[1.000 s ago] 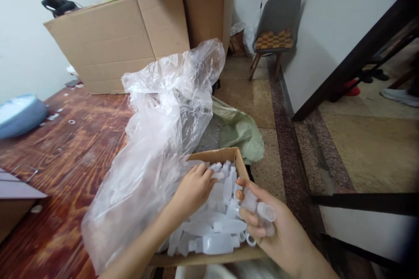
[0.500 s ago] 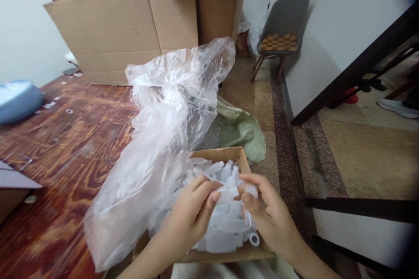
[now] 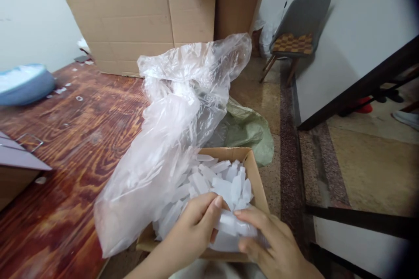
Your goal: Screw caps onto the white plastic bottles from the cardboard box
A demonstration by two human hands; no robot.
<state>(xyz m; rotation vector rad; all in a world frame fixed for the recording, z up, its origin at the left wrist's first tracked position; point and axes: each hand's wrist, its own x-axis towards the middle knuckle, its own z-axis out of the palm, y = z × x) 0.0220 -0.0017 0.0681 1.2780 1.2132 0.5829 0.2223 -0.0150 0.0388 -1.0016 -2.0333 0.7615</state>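
A small cardboard box [image 3: 258, 183] at the bottom centre holds several small translucent white plastic bottles [image 3: 222, 178]. Both my hands meet over its near end. My left hand [image 3: 193, 231] has its fingers curled and pinches one end of a small white bottle [image 3: 229, 224]. My right hand [image 3: 268, 244] is closed around the other end of that bottle and what looks like more small bottles. A large clear plastic bag [image 3: 173, 126] rises out of the box's left side and drapes over the table edge.
A dark wooden table [image 3: 72, 148] lies to the left, with a blue-grey bowl-like item [image 3: 26, 85] and big cardboard cartons [image 3: 140, 17] at its far end. A green bag [image 3: 248, 130] sits on the floor behind the box. A grey chair [image 3: 294, 30] stands by the wall.
My left hand lifted a bottle out of the box and came to my right hand; both now grip together nearer to me. The view has shifted right and down.
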